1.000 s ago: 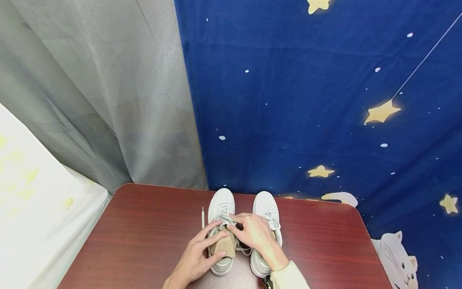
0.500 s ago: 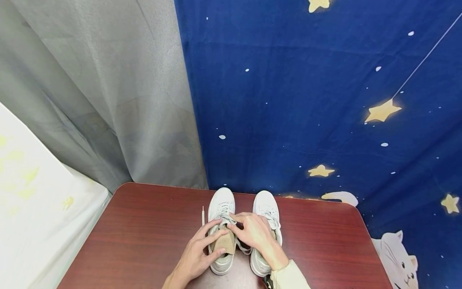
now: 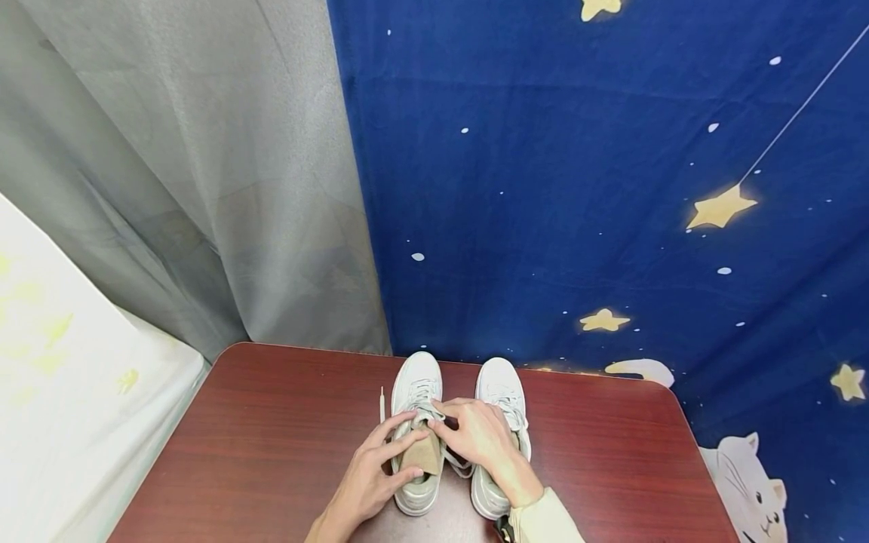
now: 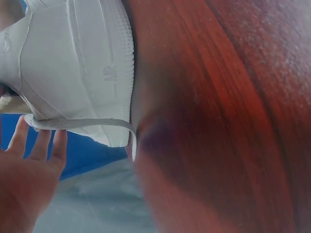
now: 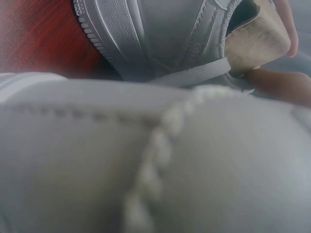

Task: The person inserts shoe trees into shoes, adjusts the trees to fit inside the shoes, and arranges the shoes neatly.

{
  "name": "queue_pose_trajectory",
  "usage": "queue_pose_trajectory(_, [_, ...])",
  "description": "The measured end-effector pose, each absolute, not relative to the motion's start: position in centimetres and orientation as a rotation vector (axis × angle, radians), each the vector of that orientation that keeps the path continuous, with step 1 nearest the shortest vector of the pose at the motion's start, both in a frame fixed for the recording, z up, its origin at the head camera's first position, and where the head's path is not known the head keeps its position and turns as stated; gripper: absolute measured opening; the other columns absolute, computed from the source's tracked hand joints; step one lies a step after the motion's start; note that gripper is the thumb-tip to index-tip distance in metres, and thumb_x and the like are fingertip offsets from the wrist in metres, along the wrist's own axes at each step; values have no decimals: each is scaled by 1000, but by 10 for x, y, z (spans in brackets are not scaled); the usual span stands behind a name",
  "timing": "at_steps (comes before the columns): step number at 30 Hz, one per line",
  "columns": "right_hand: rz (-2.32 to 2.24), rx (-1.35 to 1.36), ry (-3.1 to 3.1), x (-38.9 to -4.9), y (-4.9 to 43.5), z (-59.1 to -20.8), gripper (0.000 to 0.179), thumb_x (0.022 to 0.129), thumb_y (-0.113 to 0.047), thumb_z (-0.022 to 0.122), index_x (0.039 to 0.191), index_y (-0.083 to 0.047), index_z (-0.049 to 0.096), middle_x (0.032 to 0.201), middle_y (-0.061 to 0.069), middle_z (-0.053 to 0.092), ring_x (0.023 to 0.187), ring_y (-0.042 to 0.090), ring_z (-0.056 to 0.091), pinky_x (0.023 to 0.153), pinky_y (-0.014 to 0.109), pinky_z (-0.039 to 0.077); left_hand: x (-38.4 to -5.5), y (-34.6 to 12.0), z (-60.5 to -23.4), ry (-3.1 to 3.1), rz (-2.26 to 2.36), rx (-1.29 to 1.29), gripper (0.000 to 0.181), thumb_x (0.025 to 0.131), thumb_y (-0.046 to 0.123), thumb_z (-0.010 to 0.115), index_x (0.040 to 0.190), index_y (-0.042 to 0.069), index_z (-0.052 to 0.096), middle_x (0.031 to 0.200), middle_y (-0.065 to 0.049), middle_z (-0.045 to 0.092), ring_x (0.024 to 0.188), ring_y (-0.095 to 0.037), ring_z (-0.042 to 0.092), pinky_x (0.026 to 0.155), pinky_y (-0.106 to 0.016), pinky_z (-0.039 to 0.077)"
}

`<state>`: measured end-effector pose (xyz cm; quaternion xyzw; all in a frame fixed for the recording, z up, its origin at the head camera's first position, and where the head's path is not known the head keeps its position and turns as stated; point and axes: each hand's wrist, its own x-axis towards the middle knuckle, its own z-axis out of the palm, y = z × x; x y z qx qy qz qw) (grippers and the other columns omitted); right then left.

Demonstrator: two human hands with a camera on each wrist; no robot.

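Observation:
A pair of white sneakers stands side by side, toes away from me. The left sneaker [image 3: 416, 373] has its beige-lined tongue [image 3: 422, 452] folded back toward the heel. My left hand [image 3: 370, 471] reaches over its outer side, fingers mostly straight at the upper lacing and thumb by the tongue's edge. In the left wrist view, those fingertips touch a flat grey shoelace [image 4: 87, 122] that hangs down the shoe's side. From the inner side, my right hand [image 3: 478, 430] pinches the lacing at the tongue's base with thumb and index finger, its palm over the right sneaker [image 3: 498, 381].
Both shoes stand on a dark red wooden table [image 3: 285, 437], toes near its far edge. A grey curtain [image 3: 271, 188] and a blue star-patterned cloth [image 3: 529, 188] hang behind. White cloth [image 3: 81, 362] lies at the left. A loose lace loop [image 3: 462, 471] hangs between the shoes.
The tongue's free end has tipped slightly forward near my left thumb, showing more of the shoe's opening. The lace loop between the shoes has sagged slightly. My right hand has hardly moved.

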<state>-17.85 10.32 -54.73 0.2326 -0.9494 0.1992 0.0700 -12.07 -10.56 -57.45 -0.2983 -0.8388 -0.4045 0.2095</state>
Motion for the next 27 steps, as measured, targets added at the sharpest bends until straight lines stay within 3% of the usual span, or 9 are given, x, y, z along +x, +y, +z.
queue_pose_trajectory(7, [583,700,-2861,-179,103,-548,40,84,-58,50,116,-36,62,106,-17,63,91,5,61,63,32,49,-123,-106,-578,-2321,-1190,-813,52,70,29,77,119,22,62,130,-8,48,114,-24,48,80,-40,45])
queue_pose_trajectory(17, [582,702,-2854,-179,103,-549,41,84,-58,50,116,-37,62,106,-16,63,90,5,61,61,30,49,-124,-106,-579,-2326,-1172,-806,51,71,29,77,119,24,61,130,-7,48,113,-23,48,80,-39,44])
queue_pose_trajectory(21, [579,705,-2853,-179,103,-550,41,84,-59,49,116,-37,62,106,-15,64,91,6,61,61,31,49,-125,-110,-577,-2374,-1172,-816,52,71,21,76,120,27,60,133,-7,45,109,-21,49,80,-32,44])
queue_pose_trajectory(27, [576,706,-2850,-179,103,-550,42,84,-59,48,116,-37,62,107,-14,64,93,6,61,61,32,49,-127,-116,-574,-2459,-1240,-856,54,72,10,69,122,28,59,140,-7,37,97,-15,49,62,-21,44])
